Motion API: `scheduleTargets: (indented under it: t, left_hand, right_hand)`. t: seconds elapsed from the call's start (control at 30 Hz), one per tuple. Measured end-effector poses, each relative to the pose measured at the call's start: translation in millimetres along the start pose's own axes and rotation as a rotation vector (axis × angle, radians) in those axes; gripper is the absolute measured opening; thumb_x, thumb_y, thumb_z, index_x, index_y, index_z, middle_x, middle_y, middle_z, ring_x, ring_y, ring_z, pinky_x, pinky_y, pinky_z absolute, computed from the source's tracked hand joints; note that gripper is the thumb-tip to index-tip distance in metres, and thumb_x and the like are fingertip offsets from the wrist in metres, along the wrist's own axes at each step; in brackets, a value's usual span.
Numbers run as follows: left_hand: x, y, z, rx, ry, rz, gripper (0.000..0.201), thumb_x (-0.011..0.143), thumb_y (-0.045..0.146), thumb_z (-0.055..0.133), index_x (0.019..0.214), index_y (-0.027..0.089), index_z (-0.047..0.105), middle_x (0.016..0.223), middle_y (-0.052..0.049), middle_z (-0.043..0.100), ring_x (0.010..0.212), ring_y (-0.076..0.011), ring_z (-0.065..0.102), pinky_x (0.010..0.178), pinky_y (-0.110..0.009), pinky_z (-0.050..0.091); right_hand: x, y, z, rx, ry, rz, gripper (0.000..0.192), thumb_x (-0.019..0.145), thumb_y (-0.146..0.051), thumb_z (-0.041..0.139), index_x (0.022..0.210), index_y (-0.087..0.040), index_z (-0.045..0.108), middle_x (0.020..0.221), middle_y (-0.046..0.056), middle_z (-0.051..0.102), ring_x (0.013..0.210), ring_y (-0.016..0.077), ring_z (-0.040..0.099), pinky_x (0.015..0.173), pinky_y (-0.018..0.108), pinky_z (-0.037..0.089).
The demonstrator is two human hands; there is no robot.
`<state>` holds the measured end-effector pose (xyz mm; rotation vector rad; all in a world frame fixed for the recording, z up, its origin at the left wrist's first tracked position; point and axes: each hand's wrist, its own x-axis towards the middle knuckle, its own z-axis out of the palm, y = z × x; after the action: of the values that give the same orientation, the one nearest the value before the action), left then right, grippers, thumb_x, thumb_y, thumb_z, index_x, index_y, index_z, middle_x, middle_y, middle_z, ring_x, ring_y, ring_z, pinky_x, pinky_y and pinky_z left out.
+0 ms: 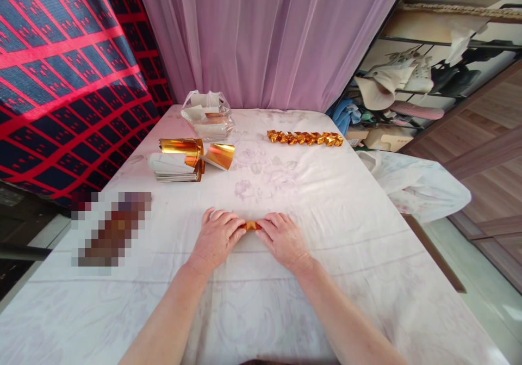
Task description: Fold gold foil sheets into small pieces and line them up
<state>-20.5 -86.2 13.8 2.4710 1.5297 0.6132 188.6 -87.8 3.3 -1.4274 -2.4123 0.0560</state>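
Between my two hands, low over the middle of the table, lies a small folded piece of gold foil paper (252,226). My left hand (218,235) grips its left end between thumb and fingers. At the right end, the fingertips of my right hand (284,238) pinch it in the same way. Both ends are hidden under the fingers; only the shiny middle shows. Farther back on the right is a row of folded gold foil pieces (305,138). A stack of gold and white paper sheets (175,161) lies at the back left, with a loosely curled gold sheet (220,155) beside it.
A clear plastic bag (207,116) with paper inside stands at the table's far edge. The table has a pale flowered cloth (265,299). A blurred-out object (114,232) lies at the left edge. Purple curtain (261,38) hangs behind; a shoe rack (408,93) stands right.
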Motion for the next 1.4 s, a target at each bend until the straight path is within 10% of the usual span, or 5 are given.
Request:
scheduleTargets:
  t: [1.4]
  left_hand:
    - [-1.8, 4.7, 5.7, -0.094, -0.026, 0.035, 0.021, 0.097, 0.026, 0.053, 0.103, 0.031, 0.073, 0.090, 0.000, 0.070, 0.090, -0.0193, 0.059, 0.094, -0.043, 0.035]
  right_hand:
    - [-8.4, 6.5, -2.6, 0.315, -0.031, 0.043, 0.022, 0.095, -0.022, 0.054, 0.107, -0.025, 0.072, 0.098, 0.005, 0.062, 0.091, 0.0207, 0.057, 0.083, 0.036, 0.046]
